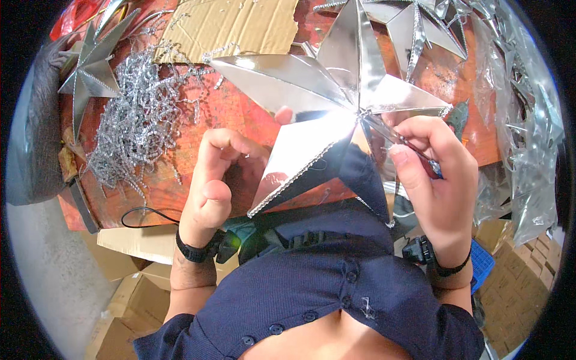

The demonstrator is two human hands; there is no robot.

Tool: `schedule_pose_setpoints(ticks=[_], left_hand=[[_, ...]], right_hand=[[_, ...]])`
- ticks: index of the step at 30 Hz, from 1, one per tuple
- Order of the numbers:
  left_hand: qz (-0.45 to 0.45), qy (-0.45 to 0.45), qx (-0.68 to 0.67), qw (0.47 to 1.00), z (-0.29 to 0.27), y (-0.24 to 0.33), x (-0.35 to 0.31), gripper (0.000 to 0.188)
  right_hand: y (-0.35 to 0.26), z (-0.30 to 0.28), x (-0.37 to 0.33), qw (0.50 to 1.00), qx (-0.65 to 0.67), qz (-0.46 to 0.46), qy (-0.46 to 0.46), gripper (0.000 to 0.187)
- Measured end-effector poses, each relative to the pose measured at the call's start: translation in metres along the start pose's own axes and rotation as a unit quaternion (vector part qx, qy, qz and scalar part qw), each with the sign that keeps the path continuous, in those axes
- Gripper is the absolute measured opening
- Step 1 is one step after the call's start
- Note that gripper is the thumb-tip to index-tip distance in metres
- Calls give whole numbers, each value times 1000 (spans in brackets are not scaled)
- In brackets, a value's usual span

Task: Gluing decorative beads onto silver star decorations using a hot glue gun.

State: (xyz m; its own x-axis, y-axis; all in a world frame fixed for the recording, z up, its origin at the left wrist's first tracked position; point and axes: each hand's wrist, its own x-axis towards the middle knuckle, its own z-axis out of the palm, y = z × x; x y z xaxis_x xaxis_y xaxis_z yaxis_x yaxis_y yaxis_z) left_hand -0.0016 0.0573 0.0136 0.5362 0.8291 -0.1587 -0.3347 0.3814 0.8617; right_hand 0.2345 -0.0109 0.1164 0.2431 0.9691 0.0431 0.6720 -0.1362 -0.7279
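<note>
A large mirror-like silver star (300, 90) with bead-like trim along some edges stands tilted in front of me, over the table's near edge. My left hand (219, 171) is at its lower left point, fingers curled and partly hidden behind it; a fingertip shows in the gap above that point. The left thumb stays apart from the star. In my right hand (438, 165), thumb and fingers close on a slim metal tool (414, 150), tweezers-like with a dark red grip. Its tip reaches the star's centre. Whether it grips anything there is too small to tell.
Tangled silver bead-like trim (141, 114) lies on the red table (198, 114), left of the star. Beyond are a cardboard sheet (234, 27) and more silver stars (414, 36). Clear plastic bags (522, 120) hang at the right edge. Cardboard boxes (141, 300) stand below left.
</note>
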Motion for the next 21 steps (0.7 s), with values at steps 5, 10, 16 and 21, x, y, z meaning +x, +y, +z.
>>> schedule_pose_setpoints(ticks=[5,10,16,21], left_hand=[[-16,-41,35,998,-8,2,2,81],[-1,-44,10,999,-4,1,2,81],[-27,-55,13,998,-5,7,0,82],[-40,-78,36,996,-10,7,-1,84]], right_hand=[[-4,3,0,999,-36,9,-3,10],[-9,5,3,996,-86,13,17,9],[-16,2,5,992,-112,44,-21,16],[-16,6,5,990,-133,43,-7,20]])
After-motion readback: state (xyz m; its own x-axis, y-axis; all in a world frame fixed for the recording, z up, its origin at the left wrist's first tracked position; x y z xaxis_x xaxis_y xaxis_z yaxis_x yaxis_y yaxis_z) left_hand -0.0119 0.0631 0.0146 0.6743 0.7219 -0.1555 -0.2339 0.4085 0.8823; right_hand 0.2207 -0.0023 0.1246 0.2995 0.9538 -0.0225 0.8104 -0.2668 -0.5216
